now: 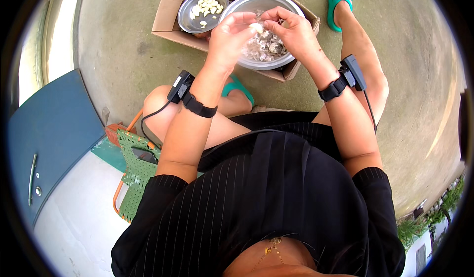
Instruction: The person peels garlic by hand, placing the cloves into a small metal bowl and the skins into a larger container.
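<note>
Above a wide metal basin (pixel 266 68), my left hand (pixel 232 36) holds a pale peeled garlic clove (pixel 256 27) between thumb and fingers. Close by on the right, my right hand (pixel 290 30) has its thumb and forefinger pinched together, with a small bit of something, perhaps skin, at the tips. Papery garlic skins (pixel 259 51) and some garlic bulbs (pixel 275 47) lie in the basin. To its left, a smaller metal bowl (pixel 187 21) holds several peeled garlic cloves (pixel 207 6).
Both vessels rest in an open cardboard box (pixel 163 21) on the concrete floor (pixel 122 47); more bulbs show behind them. My feet in green sandals (pixel 330 6) flank the box. A green woven chair (pixel 139 173) is under me, and a blue door (pixel 55 117) stands at the left.
</note>
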`<state>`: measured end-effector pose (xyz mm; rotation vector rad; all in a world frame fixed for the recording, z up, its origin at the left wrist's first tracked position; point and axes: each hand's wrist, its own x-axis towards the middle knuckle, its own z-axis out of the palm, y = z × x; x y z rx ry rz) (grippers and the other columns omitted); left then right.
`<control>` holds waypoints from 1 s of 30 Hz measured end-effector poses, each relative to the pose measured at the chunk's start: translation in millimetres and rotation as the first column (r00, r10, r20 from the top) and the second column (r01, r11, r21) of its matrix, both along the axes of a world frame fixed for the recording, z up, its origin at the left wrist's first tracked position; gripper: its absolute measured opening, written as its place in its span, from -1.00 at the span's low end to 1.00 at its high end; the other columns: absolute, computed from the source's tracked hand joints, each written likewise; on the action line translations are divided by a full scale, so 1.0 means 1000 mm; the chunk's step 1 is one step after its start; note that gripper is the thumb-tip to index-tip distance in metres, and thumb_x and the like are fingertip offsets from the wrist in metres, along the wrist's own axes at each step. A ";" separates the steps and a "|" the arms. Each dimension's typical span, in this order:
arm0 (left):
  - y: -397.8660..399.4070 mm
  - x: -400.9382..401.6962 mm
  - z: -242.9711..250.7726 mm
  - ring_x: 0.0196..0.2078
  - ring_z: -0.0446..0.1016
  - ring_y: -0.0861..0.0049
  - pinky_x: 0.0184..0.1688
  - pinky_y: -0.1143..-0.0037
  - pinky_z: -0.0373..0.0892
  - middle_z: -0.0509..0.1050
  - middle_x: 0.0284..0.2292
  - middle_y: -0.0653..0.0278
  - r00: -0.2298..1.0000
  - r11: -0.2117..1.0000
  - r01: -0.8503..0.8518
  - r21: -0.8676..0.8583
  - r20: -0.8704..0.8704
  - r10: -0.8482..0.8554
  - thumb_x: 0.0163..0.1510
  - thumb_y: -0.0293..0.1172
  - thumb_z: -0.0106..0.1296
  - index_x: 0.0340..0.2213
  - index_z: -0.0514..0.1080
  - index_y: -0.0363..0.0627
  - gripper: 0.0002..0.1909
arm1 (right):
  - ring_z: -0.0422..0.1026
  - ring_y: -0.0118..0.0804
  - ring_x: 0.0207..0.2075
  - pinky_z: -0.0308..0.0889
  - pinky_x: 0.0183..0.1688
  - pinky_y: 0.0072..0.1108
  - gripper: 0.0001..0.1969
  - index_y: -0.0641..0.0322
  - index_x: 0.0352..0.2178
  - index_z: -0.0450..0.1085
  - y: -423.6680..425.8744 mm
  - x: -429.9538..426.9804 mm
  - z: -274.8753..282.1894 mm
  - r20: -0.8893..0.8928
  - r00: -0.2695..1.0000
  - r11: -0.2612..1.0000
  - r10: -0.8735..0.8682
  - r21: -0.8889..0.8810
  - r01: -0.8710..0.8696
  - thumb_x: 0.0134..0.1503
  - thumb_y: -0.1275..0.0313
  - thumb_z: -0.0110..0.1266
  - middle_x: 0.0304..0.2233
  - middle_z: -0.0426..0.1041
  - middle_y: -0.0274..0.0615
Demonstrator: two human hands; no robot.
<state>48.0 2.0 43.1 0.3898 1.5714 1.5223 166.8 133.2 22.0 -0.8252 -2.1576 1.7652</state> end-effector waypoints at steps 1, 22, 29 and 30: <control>0.001 0.000 0.001 -0.13 0.42 0.60 -0.04 0.58 0.36 0.45 -0.17 0.22 1.000 1.000 0.000 0.000 0.000 0.000 0.00 -0.65 0.10 -0.13 0.39 -0.28 -0.65 | 0.40 -0.54 -0.32 0.31 -0.16 -0.65 -0.85 0.23 -0.27 0.45 0.000 0.000 0.001 -0.028 1.000 1.000 0.013 0.007 -0.013 0.12 0.43 0.10 -0.39 0.51 -0.33; -0.006 -0.011 -0.012 -0.16 0.42 0.55 -0.05 0.54 0.39 0.45 -0.26 0.24 0.910 0.987 -0.099 0.125 0.412 0.039 0.08 -0.60 0.04 -0.08 0.36 -0.30 -0.66 | 0.42 -0.45 -0.42 0.31 -0.28 -0.60 -0.83 0.28 -0.34 0.42 0.003 0.000 0.005 0.153 0.986 0.998 -0.069 0.009 0.068 0.15 0.37 0.05 -0.51 0.48 -0.25; -0.008 -0.015 -0.019 -0.22 0.43 0.55 -0.08 0.53 0.41 0.45 -0.27 0.20 0.792 0.982 -0.146 0.123 0.609 0.041 0.16 -0.43 0.00 -0.09 0.35 -0.36 -0.69 | 0.42 -0.33 -0.50 0.31 -0.38 -0.51 -0.75 0.32 -0.45 0.42 -0.003 0.004 -0.021 0.081 0.996 0.979 -0.038 0.202 0.021 0.12 0.29 0.08 -0.56 0.47 -0.15; -0.008 -0.015 -0.020 -0.23 0.43 0.55 -0.09 0.53 0.41 0.45 -0.28 0.19 0.788 0.983 -0.162 0.091 0.612 0.073 0.17 -0.40 -0.01 -0.09 0.35 -0.37 -0.68 | 0.42 -0.33 -0.50 0.31 -0.38 -0.51 -0.75 0.32 -0.45 0.42 -0.002 0.002 -0.016 0.081 0.996 0.979 -0.037 0.201 0.020 0.12 0.29 0.08 -0.56 0.47 -0.15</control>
